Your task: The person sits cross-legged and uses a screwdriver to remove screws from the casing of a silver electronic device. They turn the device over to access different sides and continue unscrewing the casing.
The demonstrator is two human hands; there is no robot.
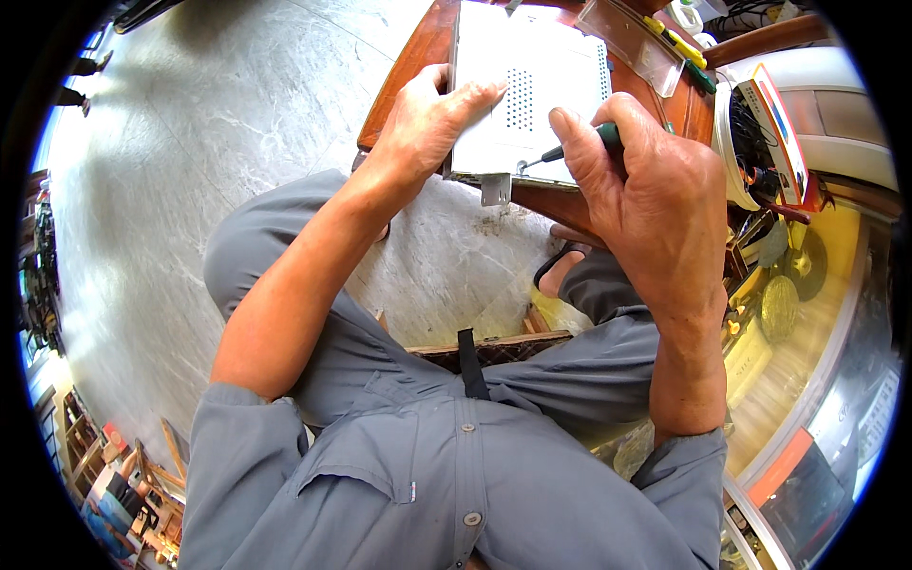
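A white metal case (546,57) with a patch of round vent holes lies on a reddish-brown wooden table (408,85). A small metal bracket (495,189) sticks out from its near edge. My left hand (427,119) holds the case by its left side, thumb laid on the top and the other fingers down over the edge, partly hidden. In my right hand (655,180) is a screwdriver (551,155) with a dark green handle. Its shaft slants down to the left, and the tip meets the case near the front edge, by the bracket.
Right of the case lie a clear plastic piece (632,47) and a yellow tool (676,43). A white bucket (730,142) with cables and a box stands at the right, beside a yellowish glass-topped counter (807,351). Grey stone-patterned floor (190,142) stretches to the left.
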